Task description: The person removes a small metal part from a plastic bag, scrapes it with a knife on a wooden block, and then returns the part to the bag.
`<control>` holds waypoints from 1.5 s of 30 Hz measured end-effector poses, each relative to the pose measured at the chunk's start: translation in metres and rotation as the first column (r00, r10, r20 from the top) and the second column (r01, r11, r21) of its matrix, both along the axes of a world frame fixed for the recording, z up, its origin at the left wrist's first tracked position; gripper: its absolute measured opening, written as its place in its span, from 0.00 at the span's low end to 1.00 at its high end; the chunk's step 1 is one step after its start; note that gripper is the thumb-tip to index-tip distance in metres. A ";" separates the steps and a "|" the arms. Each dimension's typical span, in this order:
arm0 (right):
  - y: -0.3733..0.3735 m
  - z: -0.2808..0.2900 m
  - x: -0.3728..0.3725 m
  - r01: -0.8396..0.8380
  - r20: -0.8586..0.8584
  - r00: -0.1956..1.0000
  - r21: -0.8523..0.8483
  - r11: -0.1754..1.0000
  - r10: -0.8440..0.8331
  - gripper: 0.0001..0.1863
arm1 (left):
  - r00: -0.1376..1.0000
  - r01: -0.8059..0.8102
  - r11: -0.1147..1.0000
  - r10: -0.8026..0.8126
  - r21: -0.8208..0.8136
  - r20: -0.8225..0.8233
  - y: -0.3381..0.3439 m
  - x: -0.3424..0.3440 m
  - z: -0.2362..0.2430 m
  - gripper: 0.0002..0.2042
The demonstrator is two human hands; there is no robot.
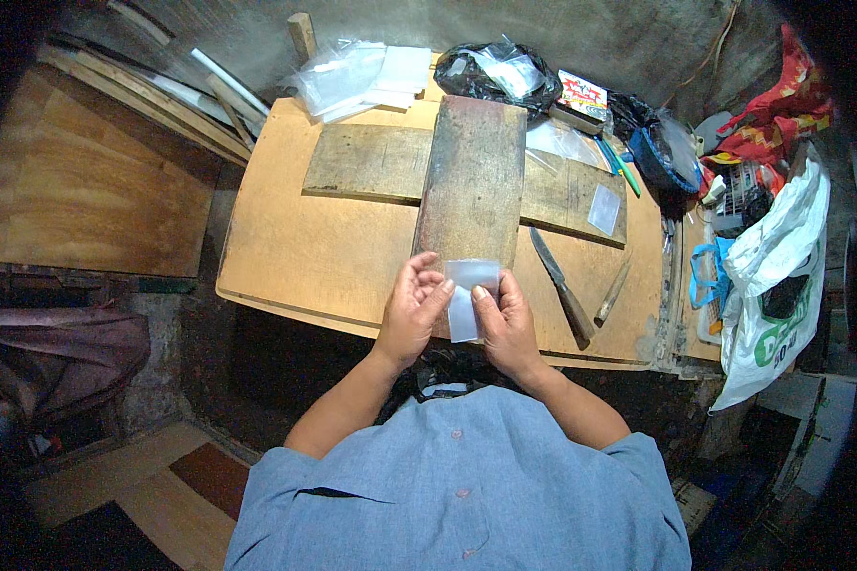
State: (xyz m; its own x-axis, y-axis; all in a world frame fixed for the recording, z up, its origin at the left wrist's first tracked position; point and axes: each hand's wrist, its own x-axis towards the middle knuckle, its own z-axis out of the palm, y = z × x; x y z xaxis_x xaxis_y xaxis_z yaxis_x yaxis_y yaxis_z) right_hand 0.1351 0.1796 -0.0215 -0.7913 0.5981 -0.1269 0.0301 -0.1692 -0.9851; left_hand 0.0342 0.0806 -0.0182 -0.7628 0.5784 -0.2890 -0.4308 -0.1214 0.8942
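Observation:
Both hands hold a small translucent plastic piece (468,309) over the near end of a long dark wooden board (471,171), which lies across a wide worn board (357,162). My left hand (411,309) grips the piece at its left edge, with the thumb on it and the fingers curled. My right hand (507,324) pinches it from the right, thumb on top. Just right of my hands lie a long knife (562,290) and a smaller wooden-handled tool (611,293). Another translucent piece (605,207) rests on the wide board's right part.
Clear plastic bags (338,76), a black bag (495,76), a printed box (581,100) and pens (622,162) line the back of the wooden table (286,247). A white bag (771,276) and red cloth (781,86) are at right, leaning planks (124,95) at left.

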 end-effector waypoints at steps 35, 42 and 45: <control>0.017 -0.011 0.005 -0.050 -0.003 0.999 -0.212 0.976 0.050 0.03 | 0.967 0.245 0.969 -0.245 -0.016 -0.068 -0.017 -0.007 -0.022 0.06; 0.016 0.004 0.011 -0.089 -0.008 0.996 -0.169 0.982 0.089 0.03 | 0.948 0.260 0.958 -0.277 -0.117 -0.159 -0.022 -0.009 0.000 0.04; 0.014 0.009 0.012 -0.092 -0.032 0.996 -0.171 0.981 0.088 0.03 | 0.948 0.225 0.970 -0.241 -0.098 -0.206 -0.022 -0.009 0.001 0.03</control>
State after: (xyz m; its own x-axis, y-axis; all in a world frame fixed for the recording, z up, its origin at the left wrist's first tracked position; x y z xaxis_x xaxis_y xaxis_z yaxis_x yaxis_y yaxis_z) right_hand 0.1468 0.1940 -0.0128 -0.8451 0.4951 -0.2018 0.0291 -0.3343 -0.9420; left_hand 0.0256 0.0586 -0.0172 -0.6581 0.7310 -0.1804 -0.2359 0.0274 0.9714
